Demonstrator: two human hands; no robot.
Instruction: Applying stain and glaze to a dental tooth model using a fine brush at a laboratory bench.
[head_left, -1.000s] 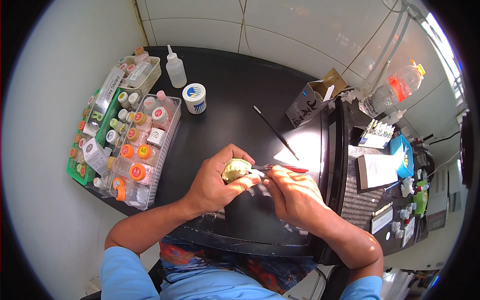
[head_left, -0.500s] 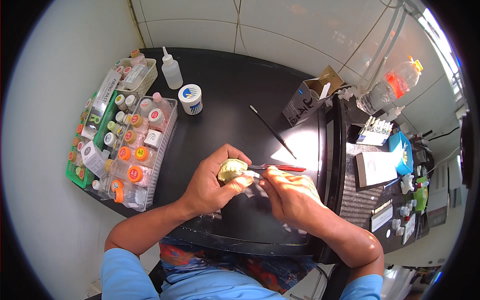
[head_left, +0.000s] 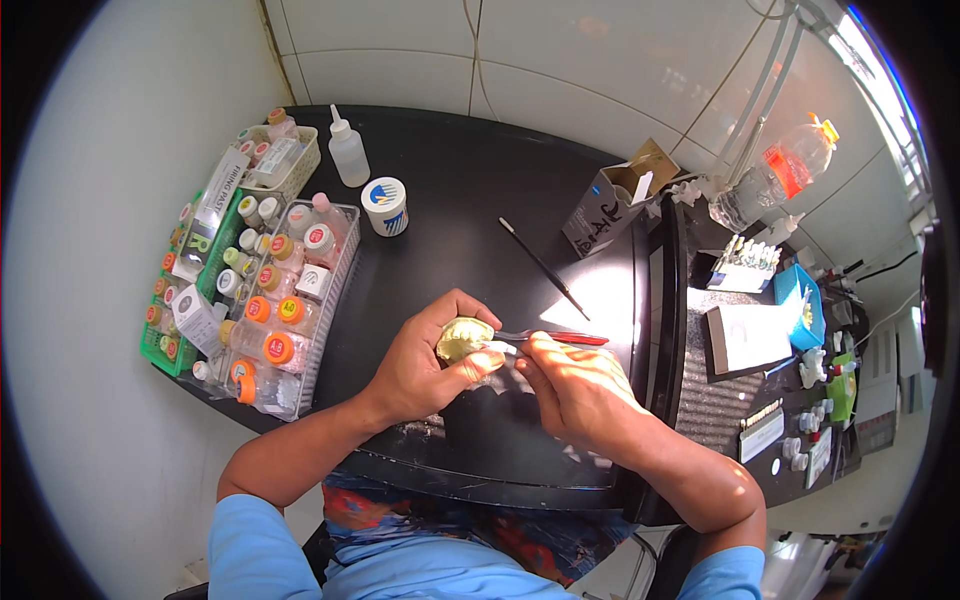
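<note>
My left hand [head_left: 425, 365] is wrapped round a pale yellow dental cast [head_left: 462, 340], the thumb along its near side. My right hand [head_left: 580, 385] pinches a slim tool with a pale, light-catching end [head_left: 503, 348], which meets the cast beside my left thumb. Most of that tool is hidden by my fingers, so its exact kind is unclear. Just beyond the right fingers runs a red-handled tool [head_left: 575, 338] with a thin metal end pointing at the cast. Whether the hand touches this one I cannot tell. Both hands are over the black desk [head_left: 440, 260].
A thin dark brush [head_left: 545, 267] lies beyond my hands. At left stand a grey basket [head_left: 338, 285] and a green basket [head_left: 150, 352] of small bottles, with a white jar [head_left: 385, 207] and squeeze bottle [head_left: 347, 150] near them. An open box [head_left: 608, 205] stands at back right.
The view has shifted slightly, so the desk's things sit a little lower in it. Both hands keep nearly the same pose at the cast.
</note>
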